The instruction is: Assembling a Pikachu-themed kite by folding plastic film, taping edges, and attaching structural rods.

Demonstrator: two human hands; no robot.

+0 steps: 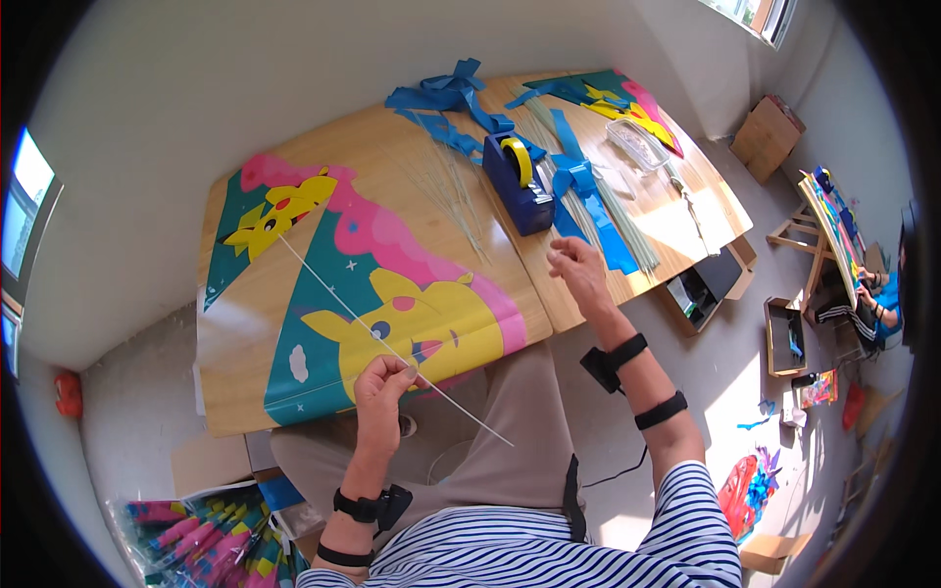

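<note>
My left hand (pixel 380 394) is closed in a pinch on a thin white rod (pixel 328 286), which slants across a printed kite sheet (pixel 304 338) in teal, pink and yellow with a cartoon figure. The rod's lower end hangs past the table edge over my lap. Just in front of a dark blue tape dispenser (pixel 517 196) with a yellow-cored roll, my right hand (pixel 580 269) is raised, its fingers drawn together. Whatever those fingers may hold is too small to make out.
Several loose rods (pixel 446 196) and blue strips (pixel 578 176) lie beyond the dispenser, beside a clear plastic box (pixel 637 145). Another printed sheet (pixel 265 220) is at the far left. Packed printed sheets (pixel 201 539) sit lower left. A person (pixel 887 304) works at the right.
</note>
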